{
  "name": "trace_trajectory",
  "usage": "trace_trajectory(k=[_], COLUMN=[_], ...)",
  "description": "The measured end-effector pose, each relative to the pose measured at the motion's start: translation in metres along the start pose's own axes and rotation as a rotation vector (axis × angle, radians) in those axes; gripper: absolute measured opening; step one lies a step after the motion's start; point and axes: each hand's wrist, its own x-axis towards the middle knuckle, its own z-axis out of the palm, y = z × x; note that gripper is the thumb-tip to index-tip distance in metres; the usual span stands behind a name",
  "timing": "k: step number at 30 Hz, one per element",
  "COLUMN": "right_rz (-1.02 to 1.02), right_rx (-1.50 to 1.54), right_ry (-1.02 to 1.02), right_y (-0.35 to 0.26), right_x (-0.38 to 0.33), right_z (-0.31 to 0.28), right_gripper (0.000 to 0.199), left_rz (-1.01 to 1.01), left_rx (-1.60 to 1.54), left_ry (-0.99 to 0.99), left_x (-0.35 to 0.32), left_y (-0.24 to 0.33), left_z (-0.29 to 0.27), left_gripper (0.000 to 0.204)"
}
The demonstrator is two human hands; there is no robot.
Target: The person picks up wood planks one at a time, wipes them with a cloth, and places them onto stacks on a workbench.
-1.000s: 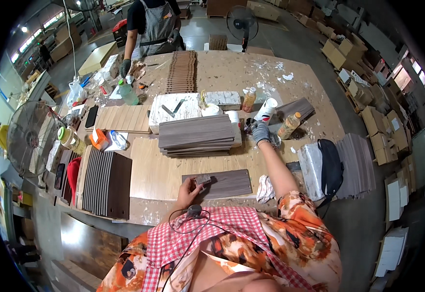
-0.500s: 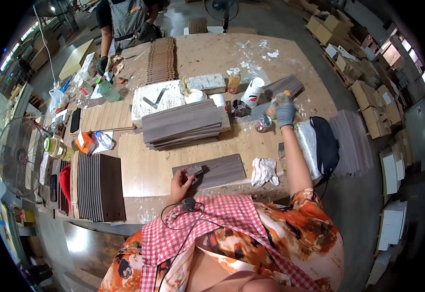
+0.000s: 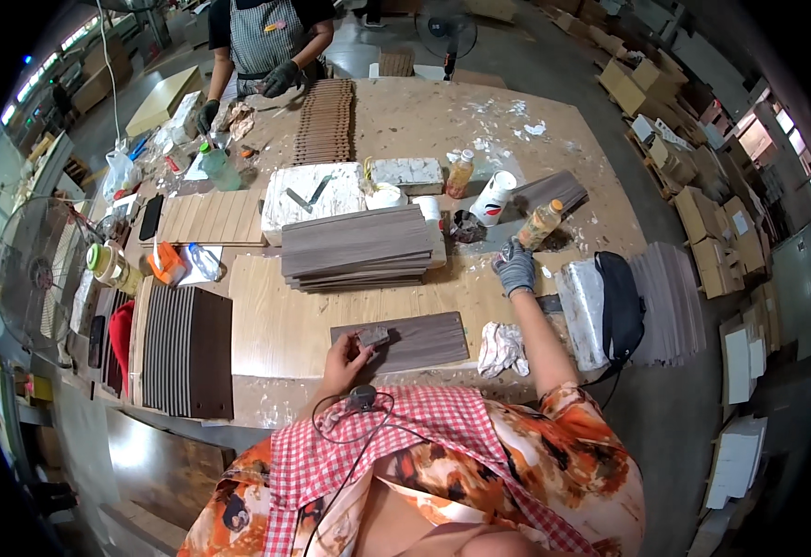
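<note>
- Work in hand: one dark plank [image 3: 429, 340] lies flat on the pale wood-grain board [image 3: 262, 311] directly before the person.
- Left hand [image 3: 341, 364]: bare; fingers pinched on a small grey-brown block [image 3: 373, 336] at the plank's left part.
- Right hand [image 3: 516, 269]: gloved, reaching forward beside the orange-capped bottle [image 3: 542, 226]; whether its fingers grasp anything cannot be told.
- Progress: judged under way on this single plank; no finished result can be confirmed on its face.
- Remaining: a stack of similar planks [image 3: 354, 243] stands just beyond, with more in the right-hand pile [image 3: 673, 306]; treated or untreated, cannot be told.
- Surroundings: white cup [image 3: 494, 198] near the bottle; black bag [image 3: 621, 306] farther right; co-worker [image 3: 271, 42] across the desk [image 3: 424, 116].
- Obstruction: crumpled rag [image 3: 502, 350] just right of the plank, judged a minor hindrance.
</note>
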Motion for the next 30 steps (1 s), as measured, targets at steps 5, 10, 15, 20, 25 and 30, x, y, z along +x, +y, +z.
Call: trace_trajectory(k=[5, 10, 15, 20, 25, 30], right_rz=[0.208, 0.224, 0.423, -0.062, 0.067, 0.223], right_rx=[0.088, -0.163, -0.073, -0.098, -0.046, -0.087], right_ry=[0.058, 0.494, 0.639, 0.696, 0.104, -0.099], right_y=[-0.017, -0.014, -0.012, -0.016, -0.041, -0.067], right_x=[-0.009, 0.029, 0.080, 0.126, 0.167, 0.161], right_z=[-0.025, -0.071, -0.130, -0.129, -0.081, -0.055], right_gripper=[0.062, 0.078, 0.079, 0.081, 0.074, 0.063], left_rz=[0.001, 0.021, 0.021, 0.013, 0.077, 0.032], left_rx=[0.060, 0.030, 0.041, 0.026, 0.066, 0.128], left_ry=[-0.021, -0.009, -0.005, -0.021, -0.010, 0.021], left_x=[0.000, 0.001, 0.002, 0.002, 0.004, -0.001], left_y=[-0.003, 0.002, -0.004, -0.007, -0.013, 0.005], left_z=[-0.001, 0.001, 0.001, 0.000, 0.001, -0.001], left_gripper=[0.038, 0.036, 0.037, 0.037, 0.039, 0.040])
